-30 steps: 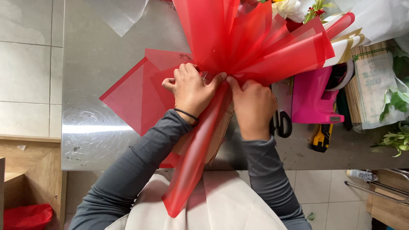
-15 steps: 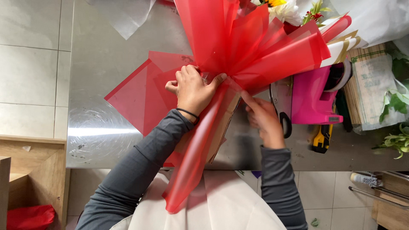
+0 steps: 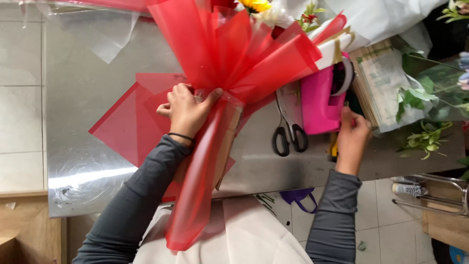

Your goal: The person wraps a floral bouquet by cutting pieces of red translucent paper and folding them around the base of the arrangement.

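Black-handled scissors (image 3: 289, 128) are lying on the metal worktop (image 3: 83, 98), blades pointing away from the viewer. A clear plastic sheet (image 3: 105, 34) is resting at the worktop's far edge. A stack of printed paper (image 3: 386, 83) is sitting at the right, with leafy green stems (image 3: 422, 139) lying just beside it. A purple bag handle (image 3: 300, 198) is hanging below the near edge.

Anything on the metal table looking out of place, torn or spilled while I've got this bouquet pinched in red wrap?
Nothing looks spilled or damaged. The left hand pinches the red wrap at the bouquet's neck; the right hand is at the pink tape dispenser. The only loose ends: scissors lying flat beside the dispenser, and spare red sheets spread askew under the bouquet.
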